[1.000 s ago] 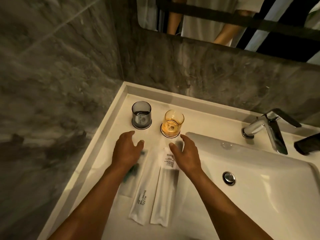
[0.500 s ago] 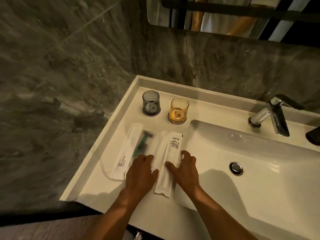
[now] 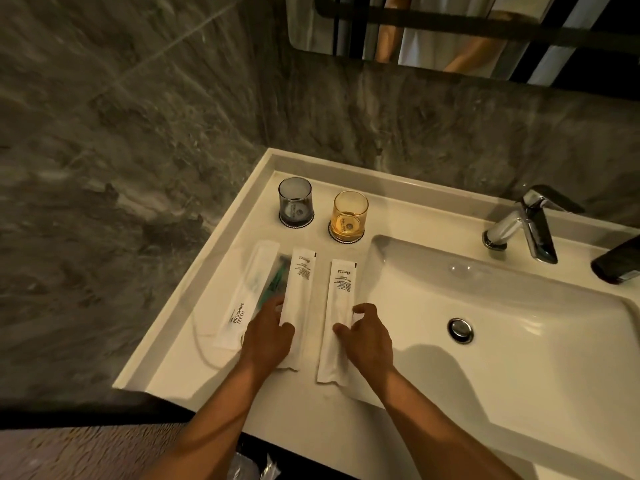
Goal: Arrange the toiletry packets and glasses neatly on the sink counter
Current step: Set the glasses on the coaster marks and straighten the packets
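Note:
Three long white packets lie side by side on the sink counter (image 3: pixel 221 375). The left one reads BRUSHING TEETH (image 3: pixel 247 289); a clear packet with a green razor (image 3: pixel 273 284) lies partly under the middle packet (image 3: pixel 298 289). My left hand (image 3: pixel 268 336) pinches the middle packet's lower part between thumb and fingers. My right hand (image 3: pixel 367 336) rests its fingertips on the right packet (image 3: pixel 337 306), next to the basin's edge. Behind them a grey glass (image 3: pixel 295 200) and an amber glass (image 3: pixel 349 214) stand upright on round coasters.
The basin (image 3: pixel 502 323) with its drain fills the right side, a chrome tap (image 3: pixel 523 225) behind it and a dark object (image 3: pixel 618 265) at the far right. Grey marble walls close the left and back. A mirror hangs above.
The two printed packets, overlapped before, now lie apart with a gap between them. My left hand has shifted the middle packet leftward over the razor packet; my right hand stays on the right packet.

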